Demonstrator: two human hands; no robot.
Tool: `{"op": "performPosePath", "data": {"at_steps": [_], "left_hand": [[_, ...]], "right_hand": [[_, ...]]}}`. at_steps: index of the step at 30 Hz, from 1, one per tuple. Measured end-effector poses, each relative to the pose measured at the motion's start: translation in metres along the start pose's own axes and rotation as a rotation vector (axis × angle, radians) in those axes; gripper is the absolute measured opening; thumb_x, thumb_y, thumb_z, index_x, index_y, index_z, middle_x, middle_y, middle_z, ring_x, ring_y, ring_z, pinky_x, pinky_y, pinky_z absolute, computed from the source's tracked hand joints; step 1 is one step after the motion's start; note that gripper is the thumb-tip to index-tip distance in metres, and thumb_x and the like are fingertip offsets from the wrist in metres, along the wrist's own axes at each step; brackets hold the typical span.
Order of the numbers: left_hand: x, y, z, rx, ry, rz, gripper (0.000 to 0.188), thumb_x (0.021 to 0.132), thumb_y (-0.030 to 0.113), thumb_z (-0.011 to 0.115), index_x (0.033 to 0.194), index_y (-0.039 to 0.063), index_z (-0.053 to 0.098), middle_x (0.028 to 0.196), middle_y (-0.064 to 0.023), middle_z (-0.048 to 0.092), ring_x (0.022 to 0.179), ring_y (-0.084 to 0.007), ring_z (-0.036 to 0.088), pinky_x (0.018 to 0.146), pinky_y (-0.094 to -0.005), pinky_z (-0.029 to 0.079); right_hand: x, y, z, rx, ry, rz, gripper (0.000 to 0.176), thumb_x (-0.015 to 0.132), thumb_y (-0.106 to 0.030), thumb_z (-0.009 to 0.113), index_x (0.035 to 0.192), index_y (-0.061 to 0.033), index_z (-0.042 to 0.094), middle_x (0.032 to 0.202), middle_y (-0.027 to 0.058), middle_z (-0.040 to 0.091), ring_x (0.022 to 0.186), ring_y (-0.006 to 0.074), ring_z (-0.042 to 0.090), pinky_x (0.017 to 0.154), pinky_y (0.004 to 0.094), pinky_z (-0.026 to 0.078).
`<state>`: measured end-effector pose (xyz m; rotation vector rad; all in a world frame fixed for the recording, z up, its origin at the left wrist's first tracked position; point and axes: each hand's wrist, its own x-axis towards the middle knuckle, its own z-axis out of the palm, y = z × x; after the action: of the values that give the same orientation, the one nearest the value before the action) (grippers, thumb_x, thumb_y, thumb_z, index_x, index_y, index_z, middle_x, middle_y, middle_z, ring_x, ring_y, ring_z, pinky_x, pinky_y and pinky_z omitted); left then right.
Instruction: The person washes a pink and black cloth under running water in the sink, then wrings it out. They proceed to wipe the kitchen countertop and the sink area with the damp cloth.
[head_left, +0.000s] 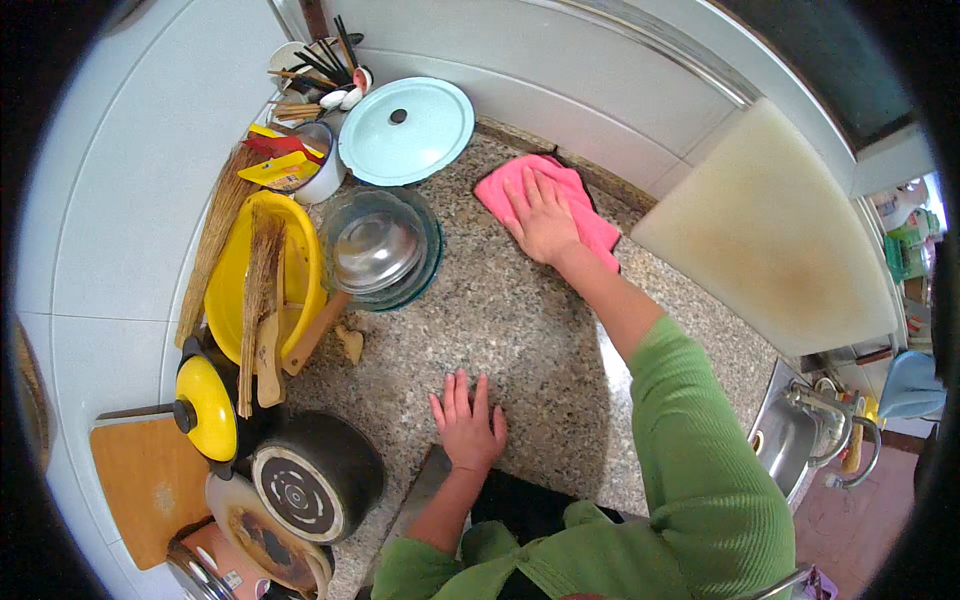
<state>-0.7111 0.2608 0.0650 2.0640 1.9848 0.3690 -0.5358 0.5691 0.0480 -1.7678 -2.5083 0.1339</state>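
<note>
My right hand (541, 219) lies flat on a pink cloth (598, 232) with a dark edge, its fingers pointing to the wall. The cloth is spread on a speckled granite countertop (517, 322) close to the back wall. My left hand (469, 429) rests palm down near the counter's front edge, fingers apart and holding nothing. Left of the cloth a light blue enamel lid (420, 142) leans near the wall. Stacked glass bowls (382, 277) with a shiny domed piece on top stand left of centre.
At the left are a yellow basin (311, 259) with brush bundles, a black pot with yellow lid (214, 420), an upturned dark pot (352, 465) and a wooden board (142, 480). A large whitish cutting board (772, 247) leans at right, near a steel sink (791, 442).
</note>
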Motion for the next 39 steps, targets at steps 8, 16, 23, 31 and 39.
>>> {"op": "performPosePath", "data": {"at_steps": [8, 16, 23, 31, 39], "left_hand": [[-0.001, 0.000, -0.002, -0.078, 0.045, -0.009, 0.059, 0.084, 0.028, 0.062, 0.140, 0.013, 0.053, 0.151, -0.0174, 0.041, 0.143, -0.0364, 0.033, 0.116, -0.0603, 0.018], [0.000, -0.003, -0.005, -0.112, 0.039, -0.041, 0.061, 0.085, 0.029, 0.061, 0.139, 0.004, 0.051, 0.150, -0.0179, 0.042, 0.141, -0.0359, 0.035, 0.117, -0.0582, 0.020], [-0.008, -0.009, 0.003, -0.177, 0.276, 0.001, 0.065, 0.083, 0.025, 0.061, 0.139, -0.004, 0.046, 0.143, -0.0218, 0.046, 0.136, -0.0378, 0.042, 0.115, -0.0557, 0.028], [-0.004, -0.004, 0.005, -0.432, 0.355, -0.080, 0.055, 0.086, 0.015, 0.060, 0.138, 0.000, 0.050, 0.149, -0.0258, 0.034, 0.137, -0.0453, 0.034, 0.114, -0.0574, 0.026], [0.081, -0.084, -0.048, -0.247, 0.510, -0.496, 0.038, 0.086, 0.008, 0.059, 0.123, 0.006, 0.067, 0.157, -0.0282, 0.023, 0.145, -0.0477, 0.020, 0.117, -0.0580, 0.018]], "right_hand": [[0.086, -0.033, 0.009, -0.029, 0.062, -0.017, 0.058, 0.100, -0.048, 0.038, 0.152, -0.0205, 0.037, 0.161, 0.0133, 0.026, 0.146, 0.0327, 0.027, 0.116, 0.0518, 0.023], [-0.046, -0.090, 0.007, -0.132, 0.091, -0.176, 0.058, 0.097, -0.045, 0.046, 0.147, -0.0156, 0.045, 0.159, 0.0182, 0.028, 0.145, 0.0383, 0.026, 0.117, 0.0556, 0.018], [-0.196, -0.090, -0.007, 0.187, -0.059, -0.585, 0.058, 0.094, -0.046, 0.050, 0.146, -0.0186, 0.047, 0.160, 0.0182, 0.025, 0.145, 0.0404, 0.027, 0.117, 0.0575, 0.017], [-0.080, -0.080, 0.011, -0.123, 0.166, -0.046, 0.062, 0.096, -0.050, 0.046, 0.151, -0.0209, 0.038, 0.160, 0.0176, 0.026, 0.145, 0.0392, 0.024, 0.118, 0.0562, 0.017], [-0.191, -0.150, -0.004, -0.025, -0.037, -0.319, 0.062, 0.096, -0.043, 0.050, 0.151, -0.0189, 0.038, 0.160, 0.0191, 0.022, 0.148, 0.0393, 0.018, 0.119, 0.0557, 0.012]]}}
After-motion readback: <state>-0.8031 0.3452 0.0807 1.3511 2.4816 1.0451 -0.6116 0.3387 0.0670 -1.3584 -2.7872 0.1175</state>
